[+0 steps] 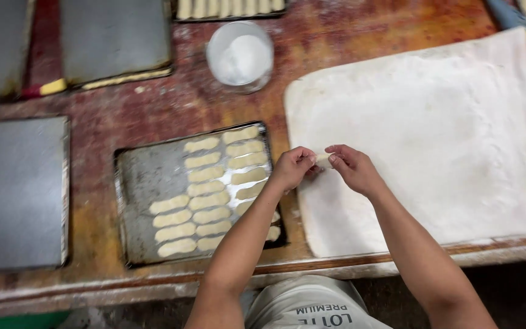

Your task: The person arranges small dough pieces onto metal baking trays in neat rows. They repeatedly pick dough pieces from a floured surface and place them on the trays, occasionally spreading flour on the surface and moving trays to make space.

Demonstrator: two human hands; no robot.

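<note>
Two hands meet over the near-left edge of a floured cloth (433, 128). L hand (292, 167) and R hand (354, 170) each pinch one end of a small dough piece (322, 158), fingertips closed on it, so it hangs between them just above the cloth, close to its left border. Both forearms come up from the bottom of the view; an apron (312, 307) shows between them.

Left of the hands, touching distance, sits a dark tray (138, 183) w/ pale oblong dough strips (208, 201) laid in three rough columns on its right half; its left part is bare metal. L forearm crosses the tray's near-right corner and hides a few strips.

Behind the tray stands a round clear tub (240, 55) w/ white flour inside. Further left lies a bare flat sheet (16, 192); two more dark sheets (114, 39) sit along the far-left edge. Top centre, part of another tray of strips (229, 8) shows, cut off by the frame. Everything rests on a worn reddish table (171, 106) dusted w/ flour.
</note>
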